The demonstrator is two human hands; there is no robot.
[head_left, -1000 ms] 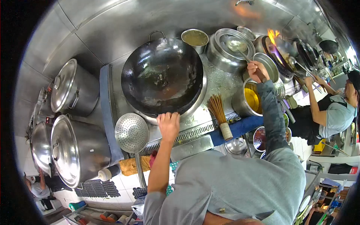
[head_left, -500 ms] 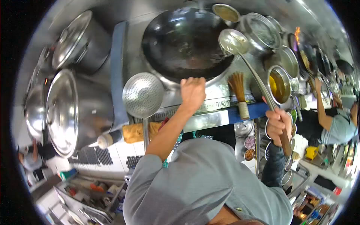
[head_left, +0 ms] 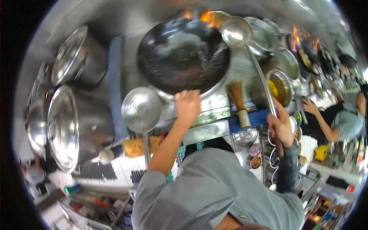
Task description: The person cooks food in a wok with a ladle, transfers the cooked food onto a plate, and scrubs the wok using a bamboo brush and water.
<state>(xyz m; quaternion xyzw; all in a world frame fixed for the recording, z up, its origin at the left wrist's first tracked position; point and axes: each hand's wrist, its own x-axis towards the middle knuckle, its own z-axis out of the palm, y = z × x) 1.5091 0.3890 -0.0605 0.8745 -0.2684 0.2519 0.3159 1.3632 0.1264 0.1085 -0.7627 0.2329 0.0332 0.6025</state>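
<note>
My left hand (head_left: 188, 106) is closed on the near rim of a large dark wok (head_left: 184, 73). Wet streaks and a pale, steamy patch show inside the wok. My right hand (head_left: 281, 124) grips the long handle of a ladle (head_left: 236, 32). The ladle's bowl is over the wok's far right edge, and I cannot make out what, if anything, is in it. To the left of my left hand lies a perforated strainer (head_left: 142, 109). Between my hands rests a bristle brush (head_left: 237, 96) with a wrapped handle.
Flames (head_left: 209, 17) rise behind the wok. Large lidded pots (head_left: 63, 128) stand on the left. A pot with yellow liquid (head_left: 273, 89) and several metal bowls line the right. A co-worker (head_left: 347, 119) stands at the far right near another burning stove.
Flames have appeared behind the wok, and a pale steamy patch now shows inside it. The ladle has shifted up and left, with my right hand further along its handle.
</note>
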